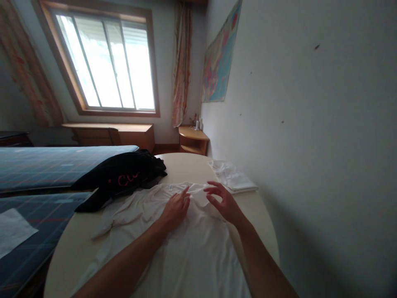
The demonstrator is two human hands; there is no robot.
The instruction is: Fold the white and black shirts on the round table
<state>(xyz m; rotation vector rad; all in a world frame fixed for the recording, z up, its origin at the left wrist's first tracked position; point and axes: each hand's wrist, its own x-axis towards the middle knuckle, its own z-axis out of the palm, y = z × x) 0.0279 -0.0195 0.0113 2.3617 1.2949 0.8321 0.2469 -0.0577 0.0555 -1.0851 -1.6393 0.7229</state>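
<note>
A white T-shirt (198,248) lies spread over the round table, its neckline toward the far side and one sleeve out to the left, with wrinkles around the upper left. My left hand (176,209) rests on the upper middle of the shirt, fingers stretched forward. Close by on the right, my right hand (221,200) hovers at or just over the shirt's upper right part, its fingers apart and slightly bent. Whether its fingertips touch the cloth I cannot tell. Neither hand holds anything visible.
Folded white cloth (232,176) sits at the table's (182,163) far right, near the wall. A black garment (124,171) with pink lettering lies across the far left edge. Blue plaid mattresses (58,165) stand on the left, a white sheet (15,231) on the nearer one.
</note>
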